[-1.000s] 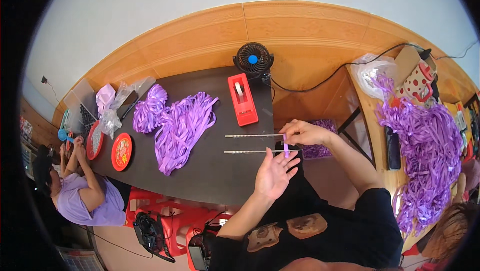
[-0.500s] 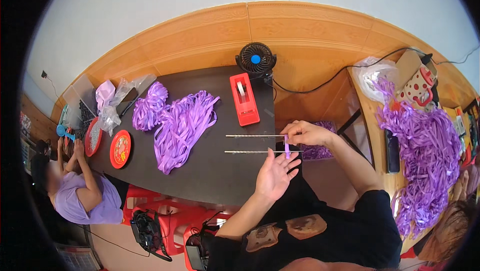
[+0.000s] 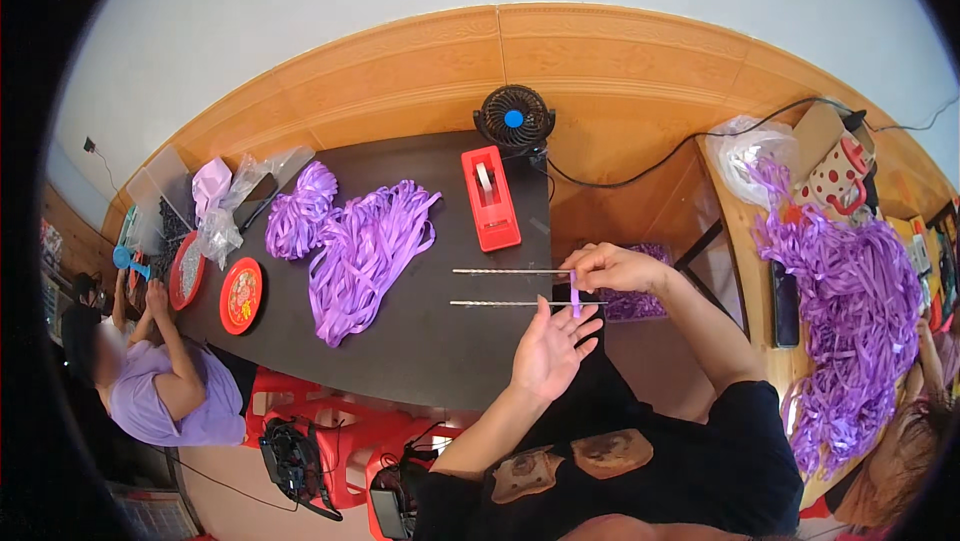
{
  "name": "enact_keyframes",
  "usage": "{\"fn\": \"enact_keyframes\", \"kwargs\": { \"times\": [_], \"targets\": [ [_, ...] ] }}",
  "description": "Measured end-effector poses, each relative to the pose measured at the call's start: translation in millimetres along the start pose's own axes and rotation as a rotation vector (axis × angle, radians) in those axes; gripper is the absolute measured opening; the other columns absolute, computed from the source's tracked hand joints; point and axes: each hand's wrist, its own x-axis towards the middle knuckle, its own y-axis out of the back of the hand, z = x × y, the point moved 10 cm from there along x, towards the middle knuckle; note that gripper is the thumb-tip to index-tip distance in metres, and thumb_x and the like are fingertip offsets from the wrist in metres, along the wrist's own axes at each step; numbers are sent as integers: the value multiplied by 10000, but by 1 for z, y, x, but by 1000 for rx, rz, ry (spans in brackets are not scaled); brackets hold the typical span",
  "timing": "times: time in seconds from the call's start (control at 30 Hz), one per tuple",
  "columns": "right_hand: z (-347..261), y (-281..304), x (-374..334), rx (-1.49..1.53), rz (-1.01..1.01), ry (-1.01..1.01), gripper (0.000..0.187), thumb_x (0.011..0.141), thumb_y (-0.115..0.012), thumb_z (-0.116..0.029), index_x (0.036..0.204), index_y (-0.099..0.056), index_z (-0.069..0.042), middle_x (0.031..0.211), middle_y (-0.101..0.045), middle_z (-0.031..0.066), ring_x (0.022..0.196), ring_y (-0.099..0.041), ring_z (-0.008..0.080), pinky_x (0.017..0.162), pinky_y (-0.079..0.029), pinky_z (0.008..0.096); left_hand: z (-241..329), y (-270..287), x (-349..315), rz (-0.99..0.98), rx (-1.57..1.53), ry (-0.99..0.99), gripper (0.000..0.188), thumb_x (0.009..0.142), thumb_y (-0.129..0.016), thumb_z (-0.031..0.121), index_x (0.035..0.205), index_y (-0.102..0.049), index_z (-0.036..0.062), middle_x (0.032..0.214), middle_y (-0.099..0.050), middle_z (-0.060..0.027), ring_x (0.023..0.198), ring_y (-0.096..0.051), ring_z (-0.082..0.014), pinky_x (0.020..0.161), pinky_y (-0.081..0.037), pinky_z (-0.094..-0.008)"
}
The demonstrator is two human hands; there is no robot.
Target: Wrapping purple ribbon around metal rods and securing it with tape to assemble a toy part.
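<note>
Two thin metal rods lie side by side across the table's right edge, the far rod (image 3: 505, 272) and the near rod (image 3: 495, 303). A short purple ribbon (image 3: 575, 291) spans between their right ends. My right hand (image 3: 618, 269) is closed at the far rod's end, its fingertips pinching the ribbon there. My left hand (image 3: 548, 359) is palm up below the near rod, fingers spread, with the thumb and fingertips close by the rod and the ribbon's lower end. Whether those fingertips touch the ribbon I cannot tell.
A red tape dispenser (image 3: 491, 199) and a black fan (image 3: 514, 118) stand beyond the rods. Purple ribbon bundles (image 3: 365, 256) and a red plate (image 3: 241, 297) lie leftward. A person (image 3: 175, 391) sits far left. At right, another person's hand (image 3: 930, 351) is beside a ribbon heap (image 3: 850, 311).
My hands, the rods and the ribbon between them hold nearly the same place. The hand of the person at the right has moved a little farther up beside the ribbon heap.
</note>
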Motion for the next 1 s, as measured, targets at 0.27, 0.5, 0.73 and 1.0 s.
{"fn": "enact_keyframes", "kwargs": {
  "times": [0.27,0.5,0.73,1.0],
  "targets": [
    [-2,0,1,-170,53,-49,149,782,-653,-130,656,-631,-53,965,-629,94,1000,-496,224,885,-359,356,1,1,-1,11,22,4,757,890,-373,609,1275,-398,-43,1288,-470,-162,1145,-454,-265,919,-355,-359],
    [-1,10,-2,-312,305,-136,237,714,-694,-201,560,-604,-45,844,-647,94,878,-556,213,683,-415,338,-1,0,0,-1,9,9,752,897,-365,602,1285,-388,-41,1302,-460,-161,1151,-448,-267,922,-348,-360],
    [-52,-7,-5,-1271,475,-442,239,653,-620,-293,704,-706,-75,809,-652,127,903,-541,266,743,-329,457,-1,-2,1,-29,-27,0,667,896,-397,579,1198,-471,-11,1184,-516,-120,1136,-451,-244,910,-349,-355],
    [-55,-18,-23,-1267,750,-333,258,695,-641,-310,730,-713,-64,838,-643,150,971,-534,292,770,-332,472,0,-1,-1,-1,-28,-10,541,896,-447,514,1132,-511,31,1089,-542,-87,1031,-486,-206,892,-362,-342]
  ]
}}
